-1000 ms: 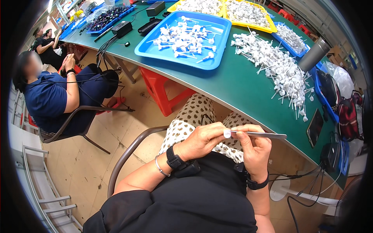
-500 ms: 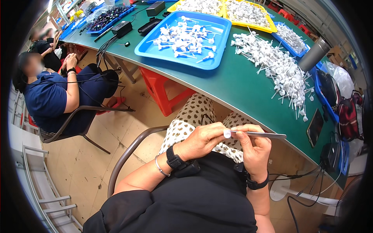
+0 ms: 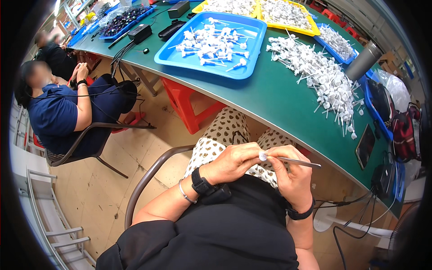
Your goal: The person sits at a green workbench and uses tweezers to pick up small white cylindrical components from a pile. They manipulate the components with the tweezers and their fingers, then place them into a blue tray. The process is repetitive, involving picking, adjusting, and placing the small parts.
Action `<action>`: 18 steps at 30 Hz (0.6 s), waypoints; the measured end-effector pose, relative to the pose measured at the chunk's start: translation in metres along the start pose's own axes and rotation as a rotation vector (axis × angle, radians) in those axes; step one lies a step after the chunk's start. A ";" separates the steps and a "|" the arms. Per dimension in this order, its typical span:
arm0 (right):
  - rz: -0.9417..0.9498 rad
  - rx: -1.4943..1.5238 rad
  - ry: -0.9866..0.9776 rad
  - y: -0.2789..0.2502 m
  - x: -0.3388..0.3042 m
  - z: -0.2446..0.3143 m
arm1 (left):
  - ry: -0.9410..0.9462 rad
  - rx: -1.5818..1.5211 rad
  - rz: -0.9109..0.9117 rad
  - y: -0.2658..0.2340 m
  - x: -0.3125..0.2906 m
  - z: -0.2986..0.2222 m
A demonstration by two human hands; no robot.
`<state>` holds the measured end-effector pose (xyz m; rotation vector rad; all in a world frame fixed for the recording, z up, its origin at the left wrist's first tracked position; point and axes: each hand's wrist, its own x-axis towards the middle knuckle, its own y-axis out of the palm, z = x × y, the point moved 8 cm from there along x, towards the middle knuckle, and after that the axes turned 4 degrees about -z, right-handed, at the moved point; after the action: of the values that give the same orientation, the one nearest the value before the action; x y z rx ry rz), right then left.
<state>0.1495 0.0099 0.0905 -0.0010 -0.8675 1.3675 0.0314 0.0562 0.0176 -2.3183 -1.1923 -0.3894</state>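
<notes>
Above my lap, my left hand (image 3: 229, 163) pinches a small white plastic piece (image 3: 263, 155) with a round, disc-like end facing up. My right hand (image 3: 293, 180) is closed round a slim metal blade-like tool (image 3: 302, 162), whose outer end sticks out to the right. The tool's inner end is at the white piece, mostly covered by my fingers. Beyond my hands, a loose pile of white plastic pieces with thin stems (image 3: 321, 74) lies on the green table (image 3: 216, 87). A blue tray (image 3: 249, 67) to its left holds more such pieces.
Yellow trays (image 3: 315, 29) of white pieces stand at the back. A metal bottle (image 3: 363, 62), a phone (image 3: 365, 146) and black cables (image 3: 344, 202) are at the right. A seated person (image 3: 58, 103) is at the left, near a red stool (image 3: 182, 105).
The metal tool has drawn slightly left and down, with its outer end tilting lower. My right hand has turned a little with it; my left hand keeps its pinch on the white piece.
</notes>
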 end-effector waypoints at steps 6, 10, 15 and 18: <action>-0.253 0.582 0.320 0.002 -0.013 -0.025 | -0.010 -0.051 -0.047 -0.011 0.005 -0.005; -0.196 0.466 0.256 0.003 -0.013 -0.025 | 0.013 -0.030 -0.082 -0.016 0.003 -0.006; -0.179 0.398 0.239 0.005 -0.015 -0.025 | -0.024 -0.036 -0.104 -0.018 0.003 -0.007; -0.189 0.358 0.206 0.004 -0.014 -0.024 | -0.015 -0.034 -0.110 -0.017 0.003 -0.005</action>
<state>0.1595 0.0104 0.0637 0.2083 -0.4319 1.3021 0.0194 0.0636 0.0282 -2.2944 -1.3347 -0.4351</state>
